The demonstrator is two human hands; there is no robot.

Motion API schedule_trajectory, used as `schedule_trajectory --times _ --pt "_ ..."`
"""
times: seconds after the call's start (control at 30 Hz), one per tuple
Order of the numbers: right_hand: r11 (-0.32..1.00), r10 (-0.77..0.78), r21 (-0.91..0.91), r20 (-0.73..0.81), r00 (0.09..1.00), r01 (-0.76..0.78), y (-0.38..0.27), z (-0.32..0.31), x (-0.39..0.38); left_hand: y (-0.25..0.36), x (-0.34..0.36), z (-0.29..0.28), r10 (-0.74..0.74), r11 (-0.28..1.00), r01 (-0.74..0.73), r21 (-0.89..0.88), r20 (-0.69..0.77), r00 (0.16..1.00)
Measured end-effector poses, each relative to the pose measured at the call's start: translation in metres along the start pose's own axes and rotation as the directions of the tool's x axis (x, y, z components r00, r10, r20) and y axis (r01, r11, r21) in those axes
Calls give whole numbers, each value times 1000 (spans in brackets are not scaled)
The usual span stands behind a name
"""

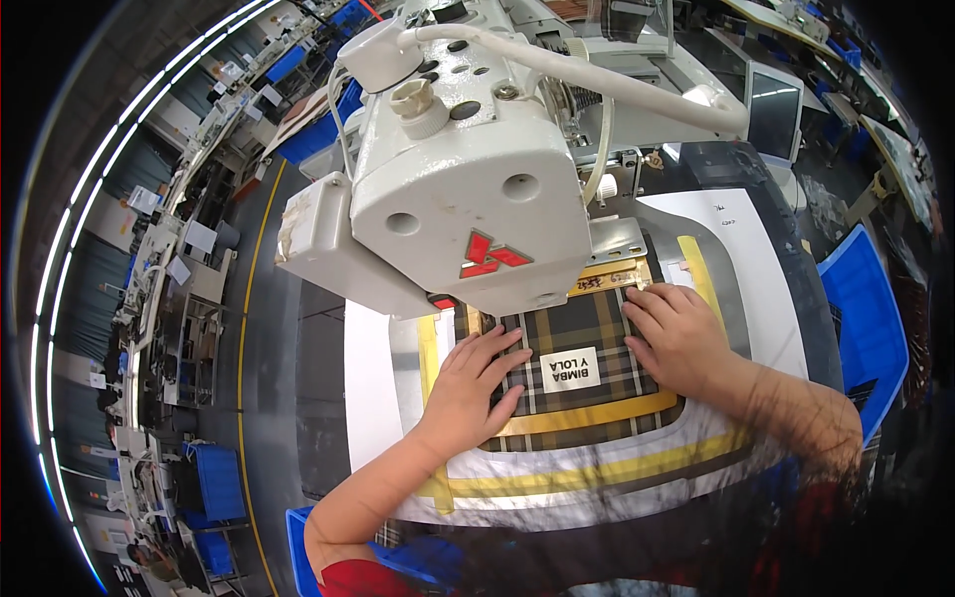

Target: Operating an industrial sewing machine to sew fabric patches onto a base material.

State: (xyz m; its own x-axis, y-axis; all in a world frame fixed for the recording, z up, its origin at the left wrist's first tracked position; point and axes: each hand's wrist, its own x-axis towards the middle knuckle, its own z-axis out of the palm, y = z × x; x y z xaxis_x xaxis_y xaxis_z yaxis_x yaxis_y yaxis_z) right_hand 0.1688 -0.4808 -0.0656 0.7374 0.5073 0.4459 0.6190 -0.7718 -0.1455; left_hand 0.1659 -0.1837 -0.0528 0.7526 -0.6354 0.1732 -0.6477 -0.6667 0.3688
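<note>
A dark plaid fabric piece (557, 328) with a white printed label (570, 368) lies in a template (587, 410) with yellow strips, on a white board (786, 318). Above it stands a white industrial sewing machine (458, 169) with a red emblem; its needle is hidden behind the head. My left hand (468, 383) rests on the left side of the fabric, fingers spread, just below the head. My right hand (676, 333) lies on the fabric's right side, fingers apart and reaching to the upper yellow bar. Neither hand grips anything.
A blue bin (860, 298) stands right of the table, another (298, 545) at lower left. A monitor (771, 114) is at back right. Along the left, past an aisle with a yellow floor line (242, 368), run rows of workstations with more blue bins.
</note>
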Motion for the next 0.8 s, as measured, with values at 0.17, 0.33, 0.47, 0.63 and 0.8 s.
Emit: schedule_trajectory --times 0.17,0.33,0.47,0.63,0.8 --pt "999 -25 33 4 1000 24 7 3 -3 2 3 0 -20 1000 20 -7 6 1000" --pt "998 -57 35 9 998 56 11 1 -2 12 11 -1 -55 997 54 48 20 998" --pt "996 -75 45 2 997 74 14 1 -4 28 31 8 -48 997 47 56 14 999" --pt "993 -103 65 0 995 103 21 2 -7 43 51 27 30 996 -33 83 32 999" --pt "987 -131 101 21 991 128 26 -2 -12 53 64 34 60 994 -64 94 42 997"
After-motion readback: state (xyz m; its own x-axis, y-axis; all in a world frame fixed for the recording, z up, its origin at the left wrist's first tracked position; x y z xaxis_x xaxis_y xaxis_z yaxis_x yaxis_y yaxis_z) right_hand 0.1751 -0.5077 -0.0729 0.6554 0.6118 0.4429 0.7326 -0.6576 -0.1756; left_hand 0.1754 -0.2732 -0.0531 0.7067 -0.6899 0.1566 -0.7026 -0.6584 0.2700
